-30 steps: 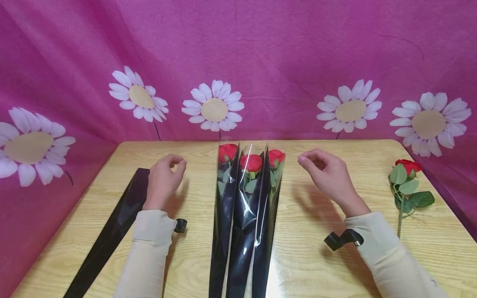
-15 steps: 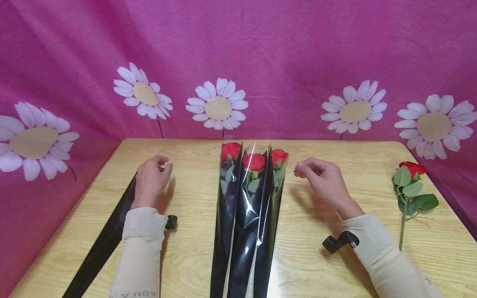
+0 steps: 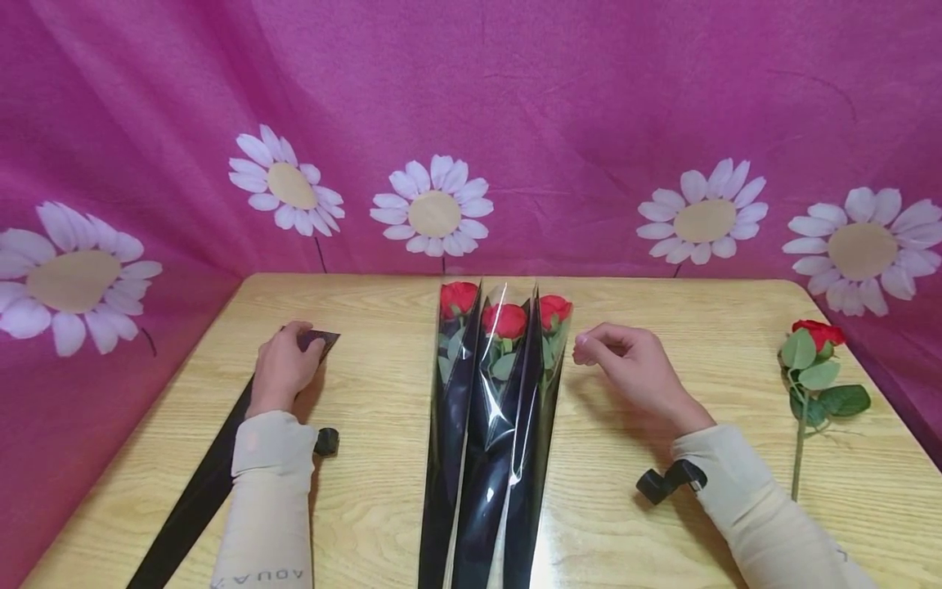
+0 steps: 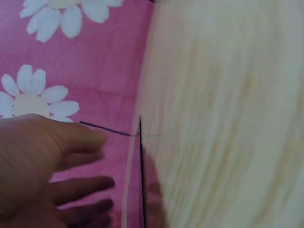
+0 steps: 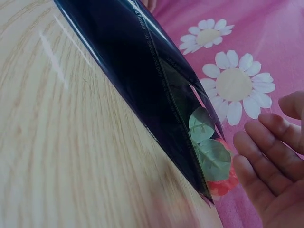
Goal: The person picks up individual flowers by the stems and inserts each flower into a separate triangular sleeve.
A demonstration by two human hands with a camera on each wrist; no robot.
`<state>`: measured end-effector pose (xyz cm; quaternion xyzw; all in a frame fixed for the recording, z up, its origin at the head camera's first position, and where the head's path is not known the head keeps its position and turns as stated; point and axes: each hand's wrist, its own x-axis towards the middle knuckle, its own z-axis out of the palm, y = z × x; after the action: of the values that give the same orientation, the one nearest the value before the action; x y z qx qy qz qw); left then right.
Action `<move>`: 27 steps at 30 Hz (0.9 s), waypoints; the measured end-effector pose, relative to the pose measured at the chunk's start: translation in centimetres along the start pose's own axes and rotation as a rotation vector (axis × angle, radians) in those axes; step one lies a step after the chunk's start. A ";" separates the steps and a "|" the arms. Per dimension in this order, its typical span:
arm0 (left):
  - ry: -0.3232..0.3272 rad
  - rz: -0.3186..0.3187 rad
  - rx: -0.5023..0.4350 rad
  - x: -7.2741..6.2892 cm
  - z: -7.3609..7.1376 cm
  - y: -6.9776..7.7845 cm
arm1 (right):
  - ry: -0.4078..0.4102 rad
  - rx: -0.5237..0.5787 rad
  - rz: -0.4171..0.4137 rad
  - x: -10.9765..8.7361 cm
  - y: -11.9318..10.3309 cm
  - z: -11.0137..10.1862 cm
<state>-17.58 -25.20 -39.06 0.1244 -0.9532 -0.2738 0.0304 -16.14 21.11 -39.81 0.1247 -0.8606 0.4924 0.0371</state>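
Observation:
At the left of the table, in the head view, my left hand (image 3: 281,372) is over the upper end of a flat black flower sleeve (image 3: 193,501), whose tip shows past the fingers. The left wrist view shows this hand (image 4: 52,166) with fingers apart, a little to the side of the sleeve's thin edge (image 4: 142,180). My right hand (image 3: 640,366), fingers loosely bent, holds nothing. It hovers right of three red roses (image 3: 504,321) wrapped in black and clear sleeves (image 3: 482,491). In the right wrist view, its fingers (image 5: 266,161) are close to a wrapped rose's bloom (image 5: 221,187).
A single unwrapped rose (image 3: 817,334) with green leaves lies on the right side of the wooden table (image 3: 383,393). Behind and at the sides hangs a magenta cloth (image 3: 552,106) printed with white daisies. Black straps (image 3: 666,481) are on both wrists.
My left hand has moved left and nearer, over the black sleeve, uncovering its tip at the right of the fingers. The right hand has shifted slightly left and lower. The wrapped roses stay put.

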 end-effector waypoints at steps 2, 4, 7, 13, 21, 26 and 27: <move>-0.033 -0.009 0.050 0.2 0.1 -0.4 | -0.003 -0.001 -0.008 0.0 0.1 0.0; -0.062 -0.006 0.084 0.3 0.1 -0.7 | -0.002 -0.002 -0.006 0.0 0.1 0.1; -0.083 -0.014 0.083 0.3 0.2 -1.0 | 0.001 -0.003 0.008 0.0 0.1 0.0; -0.098 -0.027 0.081 0.4 0.1 -1.1 | 0.006 -0.002 0.002 0.1 0.2 0.1; -0.098 -0.002 0.120 0.4 0.2 -0.5 | 0.011 -0.012 0.005 0.1 0.3 0.1; -0.074 0.036 0.130 0.3 0.3 -0.1 | 0.003 -0.017 0.017 0.1 0.2 0.1; -0.070 0.040 0.125 0.3 0.4 -0.1 | 0.001 -0.017 0.019 0.1 0.1 0.1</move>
<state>-17.94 -25.15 -39.41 0.0973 -0.9712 -0.2173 -0.0055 -16.26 21.06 -39.94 0.1161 -0.8658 0.4856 0.0338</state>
